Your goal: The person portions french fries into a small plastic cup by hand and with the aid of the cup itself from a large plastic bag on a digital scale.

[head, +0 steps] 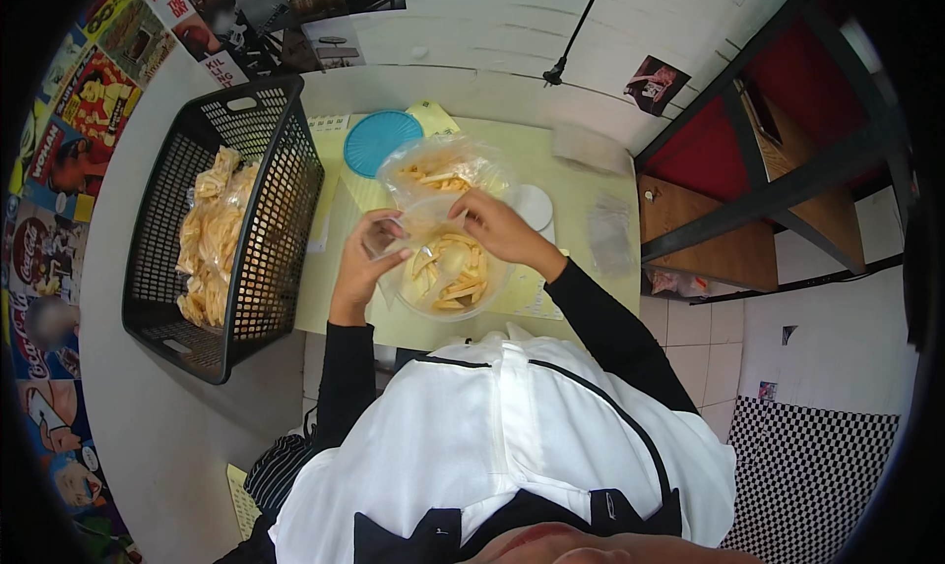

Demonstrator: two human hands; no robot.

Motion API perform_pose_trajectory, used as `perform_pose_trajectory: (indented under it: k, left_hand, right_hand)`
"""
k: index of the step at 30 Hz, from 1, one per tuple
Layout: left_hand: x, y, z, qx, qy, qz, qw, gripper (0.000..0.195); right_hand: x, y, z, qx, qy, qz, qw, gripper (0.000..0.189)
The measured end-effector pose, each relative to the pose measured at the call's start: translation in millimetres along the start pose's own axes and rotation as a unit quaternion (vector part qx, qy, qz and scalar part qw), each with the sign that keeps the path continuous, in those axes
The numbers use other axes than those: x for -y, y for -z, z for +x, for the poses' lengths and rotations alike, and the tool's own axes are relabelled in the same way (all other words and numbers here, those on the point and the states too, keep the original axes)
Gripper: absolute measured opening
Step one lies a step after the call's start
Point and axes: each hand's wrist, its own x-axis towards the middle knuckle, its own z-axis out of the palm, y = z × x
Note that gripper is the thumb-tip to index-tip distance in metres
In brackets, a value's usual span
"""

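Observation:
A round translucent plastic tub (399,298) stands on the table in front of me, with cut potato fries (465,272) inside it. Over its far side, a clear plastic bag (424,213) stretches between my hands. My left hand (362,261) grips the bag's left edge, thumb and fingers curled around the film. From the right, my right hand (498,228) pinches the bag's other edge with bent fingers. Just beyond the tub lies a larger clear bag (480,162), with more fries (435,179) showing in its opening.
A black plastic crate (273,217) at left holds several bagged portions of fries (214,239). Behind the tub lies a blue lid (382,143). A white round object (533,206) and flat clear bags (610,232) lie right. Wooden shelves (709,232) stand beyond the table (576,269).

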Motion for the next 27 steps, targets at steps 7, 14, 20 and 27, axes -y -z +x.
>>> perform_pose_trajectory:
  k: [7,14,20,27]
  left_hand:
    - [-28.6,32.2,4.1,-0.151,-0.056,0.037,0.986,0.051]
    - [9.9,40.3,20.6,-0.164,-0.031,0.103,0.981,0.052]
    - [45.5,48.2,52.8,-0.192,-0.017,0.183,0.964,0.049]
    - [61.9,60.2,116.6,-0.166,0.014,0.337,0.927,0.055]
  right_hand:
    - [-64.0,-116.0,13.0,0.351,0.072,-0.283,0.89,0.022]
    - [-80.7,-139.1,8.1,0.368,0.088,-0.355,0.855,0.014]
    - [-28.0,-77.5,17.1,0.307,0.097,-0.179,0.93,0.014]
    - [15.1,35.0,37.5,-0.126,0.063,0.179,0.974,0.011]
